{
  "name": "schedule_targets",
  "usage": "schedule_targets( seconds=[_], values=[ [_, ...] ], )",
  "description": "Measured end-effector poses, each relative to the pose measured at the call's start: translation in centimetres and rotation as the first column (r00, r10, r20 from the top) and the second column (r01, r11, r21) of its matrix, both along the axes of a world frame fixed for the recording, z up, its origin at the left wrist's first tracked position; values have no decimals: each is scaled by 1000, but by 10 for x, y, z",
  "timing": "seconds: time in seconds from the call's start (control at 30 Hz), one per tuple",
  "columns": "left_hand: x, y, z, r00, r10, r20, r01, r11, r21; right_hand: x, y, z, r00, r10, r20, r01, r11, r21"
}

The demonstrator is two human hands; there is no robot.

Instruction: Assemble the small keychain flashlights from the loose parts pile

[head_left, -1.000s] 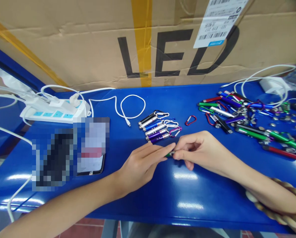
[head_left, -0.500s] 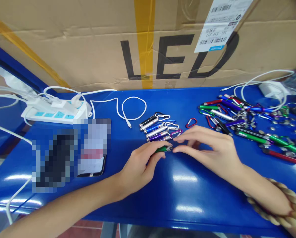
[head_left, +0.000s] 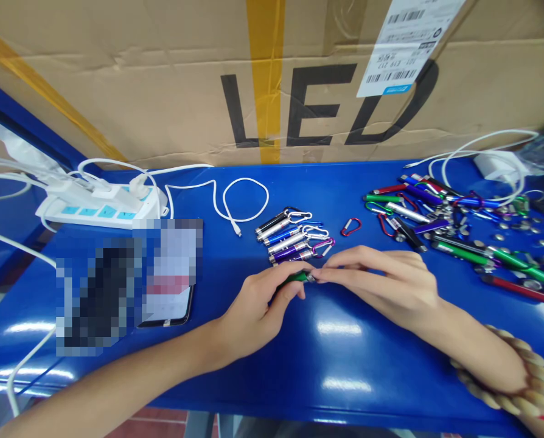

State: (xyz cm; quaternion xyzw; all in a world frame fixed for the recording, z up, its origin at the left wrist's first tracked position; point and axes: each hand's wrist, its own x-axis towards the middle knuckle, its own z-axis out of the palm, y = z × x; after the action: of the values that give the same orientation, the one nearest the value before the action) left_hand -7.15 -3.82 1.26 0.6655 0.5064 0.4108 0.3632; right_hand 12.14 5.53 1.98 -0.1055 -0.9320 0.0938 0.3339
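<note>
Between thumb and fingers, my left hand (head_left: 260, 298) holds a small green keychain flashlight (head_left: 299, 277) lying roughly level. My right hand (head_left: 386, 274) pinches the silver end of the same flashlight, its fingertips nearly meeting those of the left; any small part between them is hidden. Just beyond the hands is a row of finished-looking keychain flashlights (head_left: 283, 236) in black, silver, blue and purple, with carabiner clips attached. A loose red carabiner (head_left: 351, 227) lies to the right of that row.
On the right is a pile of flashlights, clips and small round metal parts (head_left: 429, 204). A power strip (head_left: 103, 207) with white cables and a phone (head_left: 167, 310) are on the left. A large cardboard box (head_left: 171, 91) stands behind the blue table (head_left: 272, 371).
My right thumb and fingers have closed together onto the end of the green flashlight, where they were apart before. My left hand has hardly moved.
</note>
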Motion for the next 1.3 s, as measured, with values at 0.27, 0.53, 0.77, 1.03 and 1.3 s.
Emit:
schedule_targets(
  seconds=[0.27,0.53,0.77,1.03,1.3],
  values=[
    [2,1,2,995,-91,34,92,994,-53,0,0,2,998,64,2,-63,992,-111],
    [0,3,0,995,-88,36,89,996,-29,-9,0,11,996,69,-63,-87,927,-365],
    [-1,1,-3,991,-134,7,134,991,30,-13,0,17,997,18,73,35,748,-663],
    [-1,-1,-5,991,-131,-29,132,990,46,-11,1,8,983,132,128,-19,765,-643],
    [-1,-1,-12,988,-85,-128,108,977,184,-10,-3,5,947,217,237,-75,865,-495]
  ],
)
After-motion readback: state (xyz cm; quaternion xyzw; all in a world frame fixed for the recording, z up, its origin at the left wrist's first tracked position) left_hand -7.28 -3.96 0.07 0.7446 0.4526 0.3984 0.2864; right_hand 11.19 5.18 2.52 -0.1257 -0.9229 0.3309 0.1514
